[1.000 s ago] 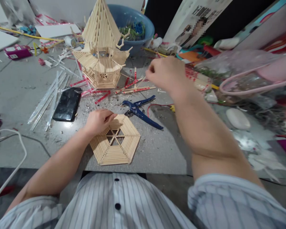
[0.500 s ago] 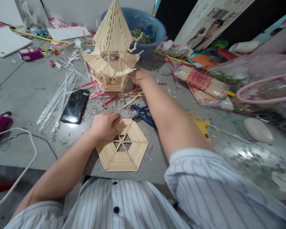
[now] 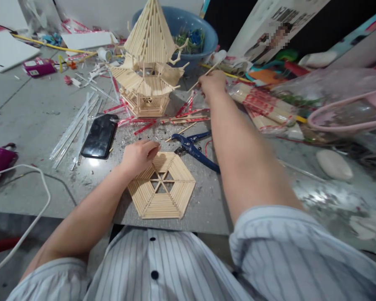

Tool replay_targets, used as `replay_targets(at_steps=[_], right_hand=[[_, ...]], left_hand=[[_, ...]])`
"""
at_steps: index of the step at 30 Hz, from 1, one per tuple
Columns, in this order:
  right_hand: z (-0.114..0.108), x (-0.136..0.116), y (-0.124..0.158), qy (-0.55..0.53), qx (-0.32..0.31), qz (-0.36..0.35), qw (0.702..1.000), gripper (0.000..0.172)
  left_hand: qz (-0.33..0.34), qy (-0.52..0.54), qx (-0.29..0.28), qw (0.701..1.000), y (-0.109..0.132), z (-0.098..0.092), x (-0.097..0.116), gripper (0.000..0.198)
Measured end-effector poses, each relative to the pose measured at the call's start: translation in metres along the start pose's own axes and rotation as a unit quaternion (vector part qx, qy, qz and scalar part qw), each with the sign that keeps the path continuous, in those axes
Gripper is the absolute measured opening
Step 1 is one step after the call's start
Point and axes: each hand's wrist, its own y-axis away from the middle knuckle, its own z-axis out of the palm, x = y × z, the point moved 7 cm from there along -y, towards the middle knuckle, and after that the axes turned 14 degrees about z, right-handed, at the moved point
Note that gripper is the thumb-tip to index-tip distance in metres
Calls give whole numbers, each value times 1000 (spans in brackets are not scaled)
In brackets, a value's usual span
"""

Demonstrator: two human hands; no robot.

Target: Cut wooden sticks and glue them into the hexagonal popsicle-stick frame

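A thin wooden stick slants up out of my right hand, whose fingers are pinched round it above the right side of the table. Close to my body lies a flat hexagonal panel of wooden sticks, with spokes across an open centre. My left hand rests at the panel's upper left edge, fingers curled in; what they may hold is hidden. Blue-handled pliers lie between the panel and my right forearm. Behind the panel stands a pagoda model of wooden sticks with a pointed roof.
A black phone lies left of the panel beside clear strips. Red-printed packs of sticks are at the right. A blue basin stands behind the pagoda. Red wrapper strips and loose sticks litter the table. A white cable hangs at the left.
My right hand has moved right and away from the pagoda's side, and a stick now shows in its fingers. The pliers are more exposed. My left hand stays at the panel.
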Motion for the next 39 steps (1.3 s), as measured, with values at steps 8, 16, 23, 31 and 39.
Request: replay_targets(at_steps=[8,16,23,31,39], right_hand=[[-36,-22,162,-194,-28,49,979,12],[5,-21,263,-320,-180,1,930,33],[6,-15,263,-153,-152,-53,975,31],[37,-21,277,167,-167,-249,939,29],[43,-26,285,251,-112,-180,944,32]], left_hand=[[-36,107,134,985,-5,-21,-1,29],[21,284,11,958,-13,-2,31,18],[19,244,-33,969,-14,3,36,16],[-27,222,45,974,-18,0,13,15],[-45,227,59,971,-15,-3,14,16]])
